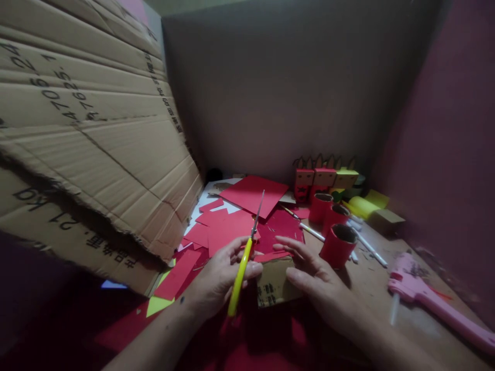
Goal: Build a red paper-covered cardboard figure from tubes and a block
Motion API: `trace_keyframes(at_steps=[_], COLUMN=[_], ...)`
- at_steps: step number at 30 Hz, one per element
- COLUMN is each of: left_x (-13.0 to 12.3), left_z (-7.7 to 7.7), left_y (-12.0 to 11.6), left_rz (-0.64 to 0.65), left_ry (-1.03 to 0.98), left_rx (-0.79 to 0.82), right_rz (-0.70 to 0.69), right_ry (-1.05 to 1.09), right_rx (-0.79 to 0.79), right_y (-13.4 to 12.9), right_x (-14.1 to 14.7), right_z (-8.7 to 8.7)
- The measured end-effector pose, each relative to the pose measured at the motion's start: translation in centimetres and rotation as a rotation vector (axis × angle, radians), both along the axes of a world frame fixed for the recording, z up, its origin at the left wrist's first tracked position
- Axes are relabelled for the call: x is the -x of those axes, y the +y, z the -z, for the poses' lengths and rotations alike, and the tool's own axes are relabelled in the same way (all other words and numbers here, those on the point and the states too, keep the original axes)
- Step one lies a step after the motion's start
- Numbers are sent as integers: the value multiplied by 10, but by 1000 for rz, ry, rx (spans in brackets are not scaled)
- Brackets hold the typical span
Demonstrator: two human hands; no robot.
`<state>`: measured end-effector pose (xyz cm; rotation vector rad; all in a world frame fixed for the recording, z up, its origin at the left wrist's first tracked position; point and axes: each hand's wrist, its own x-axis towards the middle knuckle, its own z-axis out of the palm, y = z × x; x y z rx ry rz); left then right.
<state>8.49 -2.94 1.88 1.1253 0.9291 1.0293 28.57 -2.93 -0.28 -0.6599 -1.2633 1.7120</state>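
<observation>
Yellow-handled scissors (pixel 242 275) are in my left hand (pixel 216 281), blades pointing up and away from me. The left thumb also reaches the left edge of a small cardboard piece (pixel 276 283) with dark printing on its face. A strip of red paper (pixel 273 256) shows along its top edge. My right hand (pixel 319 278) grips the cardboard from the right, thumb at its face and fingers above and behind it. Behind both hands lie overlapping red paper sheets (pixel 228 229).
A big cardboard sheet (pixel 96 129) leans in on the left. To the right are several red tubes (pixel 338 247), white sticks (pixel 369 247) and a pink glue gun (pixel 421 293). Small red and yellow box figures (pixel 324 178) stand by the wall near a yellow roll (pixel 363 207).
</observation>
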Motion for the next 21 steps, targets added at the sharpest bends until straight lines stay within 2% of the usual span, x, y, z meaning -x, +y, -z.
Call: trace_keyframes(at_steps=[4,8,12,17,21], left_x=[-2,-3,-4,-9,-12], left_z=[0,-1,-2,-5,-5], left_y=[0,-1,-3,-6,-7], left_rz=[4,11,17,9,-43], left_ry=[16,26,17,16,-25], left_rx=[2,-7,-16,-10,18], right_rz=[64,165,177,182,142], right_ry=[-62,-143,-126,-76,49], right_rx=[2,-91,-137,-91,75], right_y=[0,3,4,3,2], right_x=[1,1,0,0,2], right_z=[-1,-2,0,-2,-8])
